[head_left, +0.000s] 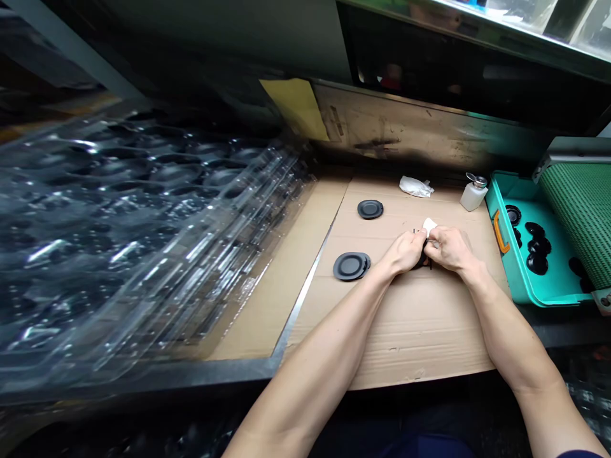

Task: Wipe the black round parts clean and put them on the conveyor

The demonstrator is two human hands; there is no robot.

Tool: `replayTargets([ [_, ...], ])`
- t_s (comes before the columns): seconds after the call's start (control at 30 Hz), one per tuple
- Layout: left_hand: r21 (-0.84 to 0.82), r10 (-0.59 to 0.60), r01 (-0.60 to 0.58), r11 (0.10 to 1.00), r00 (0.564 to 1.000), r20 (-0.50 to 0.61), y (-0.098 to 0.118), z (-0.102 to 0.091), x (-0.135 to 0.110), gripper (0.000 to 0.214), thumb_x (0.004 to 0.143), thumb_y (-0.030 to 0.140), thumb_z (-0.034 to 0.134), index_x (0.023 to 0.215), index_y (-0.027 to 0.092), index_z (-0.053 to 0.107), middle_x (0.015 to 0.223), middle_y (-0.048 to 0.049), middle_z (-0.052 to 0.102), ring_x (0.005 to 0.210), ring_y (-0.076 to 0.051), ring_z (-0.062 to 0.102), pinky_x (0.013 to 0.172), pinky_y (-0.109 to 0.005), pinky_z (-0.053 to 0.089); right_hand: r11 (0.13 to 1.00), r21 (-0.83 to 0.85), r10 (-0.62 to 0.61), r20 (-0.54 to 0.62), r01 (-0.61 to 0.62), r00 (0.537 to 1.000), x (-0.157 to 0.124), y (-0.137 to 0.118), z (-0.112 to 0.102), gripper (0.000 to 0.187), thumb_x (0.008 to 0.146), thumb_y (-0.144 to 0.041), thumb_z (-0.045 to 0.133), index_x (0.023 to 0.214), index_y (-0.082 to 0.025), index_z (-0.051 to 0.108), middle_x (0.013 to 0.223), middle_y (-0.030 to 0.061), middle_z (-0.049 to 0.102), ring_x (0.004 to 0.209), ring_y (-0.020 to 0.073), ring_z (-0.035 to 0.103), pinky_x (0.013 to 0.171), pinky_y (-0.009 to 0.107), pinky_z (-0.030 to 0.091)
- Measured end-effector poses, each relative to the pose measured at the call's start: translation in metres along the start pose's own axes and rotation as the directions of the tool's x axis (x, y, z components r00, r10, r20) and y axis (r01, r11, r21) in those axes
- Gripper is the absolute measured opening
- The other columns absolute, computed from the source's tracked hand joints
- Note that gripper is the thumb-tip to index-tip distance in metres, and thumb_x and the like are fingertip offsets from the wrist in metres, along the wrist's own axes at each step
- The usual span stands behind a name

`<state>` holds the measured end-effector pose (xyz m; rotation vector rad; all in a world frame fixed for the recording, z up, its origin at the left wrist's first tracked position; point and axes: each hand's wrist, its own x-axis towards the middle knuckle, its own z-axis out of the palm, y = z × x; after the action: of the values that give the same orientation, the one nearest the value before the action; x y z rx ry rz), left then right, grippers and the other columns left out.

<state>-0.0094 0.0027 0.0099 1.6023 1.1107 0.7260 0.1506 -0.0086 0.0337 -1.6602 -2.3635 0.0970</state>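
Observation:
My left hand [408, 250] and my right hand [450, 247] meet over the cardboard sheet [405, 337], fingers closed. Between them is a small black part [422, 259], mostly covered by the fingers, gripped by my left hand. A white piece of cloth or paper [429, 225] sticks up from the pinched fingers of my right hand, against the black part. Left of my hands lie black oval discs: a near one [351, 266], seemingly overlapping another, and a far one [370, 209].
Stacked clear plastic trays [157, 229] fill the left side. Behind my hands are a crumpled white wipe [415, 186] and a white pump bottle [472, 194]. To the right stands a teal bin [554, 295] with several black parts, below a green conveyor belt [585, 210].

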Motion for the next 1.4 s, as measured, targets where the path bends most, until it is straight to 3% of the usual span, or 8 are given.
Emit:
replayTargets([
  [0.33, -0.036, 0.04, -0.041, 0.999, 0.999, -0.014, 0.001, 0.003, -0.003, 0.066, 0.104, 0.045, 0.033, 0.053, 0.018, 0.064, 0.056, -0.0082, 0.067, 0.054, -0.017, 0.061, 0.059, -0.025, 0.045, 0.998, 0.068, -0.001, -0.049, 0.005, 0.999, -0.002, 0.003, 0.002, 0.02, 0.087, -0.031, 0.055, 0.073, -0.023, 0.067, 0.086, 0.0029, 0.075, 0.074, 0.0175, 0.061, 0.063, 0.029, 0.031],
  [0.5, -0.266, -0.151, 0.115, 0.957, 0.981, -0.121, 0.0, 0.003, 0.004, 0.054, 0.102, 0.044, 0.036, 0.063, 0.018, 0.064, 0.052, -0.0068, 0.062, 0.043, -0.015, 0.052, 0.042, -0.023, 0.036, 0.978, 0.187, 0.111, -0.102, -0.091, 0.989, -0.002, 0.003, 0.003, 0.02, 0.085, -0.033, 0.056, 0.077, -0.023, 0.072, 0.084, 0.003, 0.076, 0.076, 0.018, 0.065, 0.067, 0.027, 0.039],
  [0.63, -0.8, -0.409, 0.266, 0.538, 0.912, 0.028, 0.005, -0.012, 0.012, 0.049, 0.102, 0.042, 0.027, 0.091, 0.012, 0.065, 0.061, -0.0099, 0.064, 0.036, -0.011, 0.041, 0.031, -0.02, 0.021, 0.939, 0.292, 0.273, -0.305, -0.183, 0.913, 0.0, 0.016, 0.002, 0.032, 0.093, -0.037, 0.048, 0.091, -0.021, 0.076, 0.095, 0.0075, 0.077, 0.088, 0.0202, 0.069, 0.078, 0.027, 0.046],
  [0.73, -0.916, -0.419, 0.355, 0.188, 0.872, 0.252, 0.01, -0.024, 0.012, 0.044, 0.103, 0.035, 0.029, 0.102, 0.007, 0.062, 0.071, -0.0146, 0.066, 0.04, -0.009, 0.044, 0.03, -0.016, 0.027, 0.888, 0.208, 0.455, -0.271, -0.41, 0.848, 0.0, 0.034, -0.002, 0.034, 0.092, -0.037, 0.05, 0.102, -0.02, 0.078, 0.095, 0.0123, 0.077, 0.091, 0.0269, 0.069, 0.08, 0.033, 0.047],
  [0.87, -0.928, -0.429, 0.373, 0.013, 0.84, 0.332, 0.014, -0.029, 0.009, 0.045, 0.106, 0.035, 0.026, 0.114, 0.004, 0.058, 0.082, -0.0178, 0.068, 0.046, -0.009, 0.05, 0.034, -0.014, 0.038, 0.791, 0.038, 0.608, -0.164, -0.611, 0.777, -0.003, 0.053, -0.005, 0.046, 0.089, -0.032, 0.054, 0.129, -0.017, 0.071, 0.098, 0.019, 0.073, 0.094, 0.0346, 0.067, 0.08, 0.041, 0.046],
  [1.13, -0.933, -0.449, 0.36, 0.008, 0.835, 0.319, 0.014, -0.027, 0.009, 0.047, 0.108, 0.04, 0.024, 0.116, 0.007, 0.056, 0.089, -0.0196, 0.071, 0.047, -0.009, 0.05, 0.035, -0.014, 0.038, 0.937, -0.018, 0.328, -0.296, -0.348, 0.897, -0.001, 0.035, 0.006, 0.046, 0.096, -0.035, 0.048, 0.136, -0.017, 0.063, 0.136, 0.0193, 0.062, 0.124, 0.0389, 0.049, 0.102, 0.052, 0.04],
  [1.23, -0.936, -0.453, 0.351, 0.016, 0.837, 0.307, 0.014, -0.028, 0.009, 0.049, 0.108, 0.041, 0.024, 0.116, 0.006, 0.057, 0.093, -0.022, 0.072, 0.048, -0.009, 0.05, 0.035, -0.015, 0.039, 0.983, 0.022, 0.182, -0.206, -0.181, 0.962, 0.0, 0.019, 0.012, 0.047, 0.098, -0.045, 0.051, 0.137, -0.022, 0.063, 0.136, 0.0152, 0.064, 0.121, 0.0365, 0.051, 0.102, 0.05, 0.039],
  [1.4, -0.938, -0.465, 0.344, 0.03, 0.836, 0.292, 0.017, -0.027, 0.008, 0.05, 0.109, 0.042, 0.022, 0.116, 0.007, 0.058, 0.094, -0.0219, 0.073, 0.048, -0.009, 0.052, 0.036, -0.016, 0.041, 0.992, -0.016, 0.121, -0.063, -0.122, 0.991, -0.001, 0.014, 0.023, 0.047, 0.098, -0.047, 0.056, 0.136, -0.022, 0.065, 0.132, 0.0154, 0.067, 0.117, 0.0359, 0.054, 0.103, 0.05, 0.041],
])
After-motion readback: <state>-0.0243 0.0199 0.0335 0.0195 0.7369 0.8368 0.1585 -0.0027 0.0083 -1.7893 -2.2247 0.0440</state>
